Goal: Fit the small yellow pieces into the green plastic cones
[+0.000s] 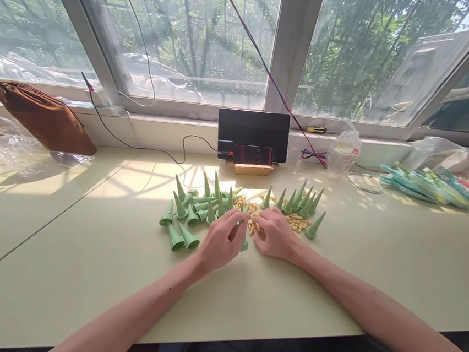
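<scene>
My left hand (222,242) is closed round a green plastic cone (244,238), which stands upright under its fingers. My right hand (274,232) rests beside it, fingers curled over a scatter of small yellow pieces (296,222) on the pale green table (86,250); what it pinches is too small to make out. To the left lies a heap of green cones (191,213), some upright, some on their sides. Several more cones (298,201) stand upright in a group to the right.
A dark tablet (252,133) and a phone (253,154) on a wooden stand sit at the back by the window. A brown pouch (43,116) lies at the far left. Plastic bags and packaged green items (424,183) lie at the right.
</scene>
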`<state>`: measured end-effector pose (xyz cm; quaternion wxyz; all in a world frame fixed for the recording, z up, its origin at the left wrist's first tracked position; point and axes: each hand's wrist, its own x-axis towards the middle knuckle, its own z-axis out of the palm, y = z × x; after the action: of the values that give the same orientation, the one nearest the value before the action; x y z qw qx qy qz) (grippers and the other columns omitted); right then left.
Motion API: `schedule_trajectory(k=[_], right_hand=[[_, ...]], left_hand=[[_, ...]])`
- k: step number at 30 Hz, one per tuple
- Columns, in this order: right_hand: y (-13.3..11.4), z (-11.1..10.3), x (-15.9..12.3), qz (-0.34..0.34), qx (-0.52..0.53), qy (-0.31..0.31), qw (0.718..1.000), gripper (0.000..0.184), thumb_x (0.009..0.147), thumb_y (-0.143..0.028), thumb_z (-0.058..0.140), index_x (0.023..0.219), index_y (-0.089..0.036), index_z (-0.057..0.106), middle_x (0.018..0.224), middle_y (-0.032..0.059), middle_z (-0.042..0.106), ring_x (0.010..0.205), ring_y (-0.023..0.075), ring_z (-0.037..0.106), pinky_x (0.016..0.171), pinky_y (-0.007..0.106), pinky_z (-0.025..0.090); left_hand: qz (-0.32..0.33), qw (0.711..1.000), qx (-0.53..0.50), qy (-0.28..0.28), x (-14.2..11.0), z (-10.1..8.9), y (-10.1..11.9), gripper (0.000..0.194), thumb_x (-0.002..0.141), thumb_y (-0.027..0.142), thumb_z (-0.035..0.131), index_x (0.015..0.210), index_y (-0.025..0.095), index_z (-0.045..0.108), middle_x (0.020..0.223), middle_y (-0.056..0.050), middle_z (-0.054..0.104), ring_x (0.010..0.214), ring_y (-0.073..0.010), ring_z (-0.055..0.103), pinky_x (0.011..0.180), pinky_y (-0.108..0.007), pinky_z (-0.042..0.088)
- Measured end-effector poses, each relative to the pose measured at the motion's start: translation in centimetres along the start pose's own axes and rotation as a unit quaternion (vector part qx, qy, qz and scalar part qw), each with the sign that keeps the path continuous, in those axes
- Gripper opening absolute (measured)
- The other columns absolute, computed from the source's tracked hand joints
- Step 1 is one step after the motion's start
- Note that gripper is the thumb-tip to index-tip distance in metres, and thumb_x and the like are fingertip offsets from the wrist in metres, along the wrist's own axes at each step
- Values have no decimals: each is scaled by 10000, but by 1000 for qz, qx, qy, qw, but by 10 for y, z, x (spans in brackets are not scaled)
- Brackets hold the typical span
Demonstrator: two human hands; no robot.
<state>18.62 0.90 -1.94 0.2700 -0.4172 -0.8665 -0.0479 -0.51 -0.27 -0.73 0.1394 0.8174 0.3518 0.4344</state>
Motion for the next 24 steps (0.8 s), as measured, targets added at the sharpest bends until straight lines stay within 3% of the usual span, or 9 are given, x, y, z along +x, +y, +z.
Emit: schedule_trajectory(k=[5,12,24], right_hand=[[0,-2,0,-8,14,-7,1000,63,792,-133,536,756,-184,526,674,9,510,657,161,450,725,319,351],[-2,4,1,-10,33,0,999,210,878,-152,486,681,-194,424,658,-1,488,637,147,436,721,312,351],[-2,11,0,32,77,65,994,175,947,-170,431,788,-185,504,720,26,553,670,163,484,723,313,380]], left_hand=[[-31,998,-22,-57,0,7,6,251,970,254,421,1167,214,571,838,-15,608,495,-76,425,569,-224,417],[-85,993,-54,-55,0,5,3,470,955,246,440,1406,276,309,829,35,546,430,-46,356,501,-190,365],[-75,993,-19,-87,0,8,-5,156,929,299,491,1061,217,479,745,39,575,433,-66,381,509,-217,350]])
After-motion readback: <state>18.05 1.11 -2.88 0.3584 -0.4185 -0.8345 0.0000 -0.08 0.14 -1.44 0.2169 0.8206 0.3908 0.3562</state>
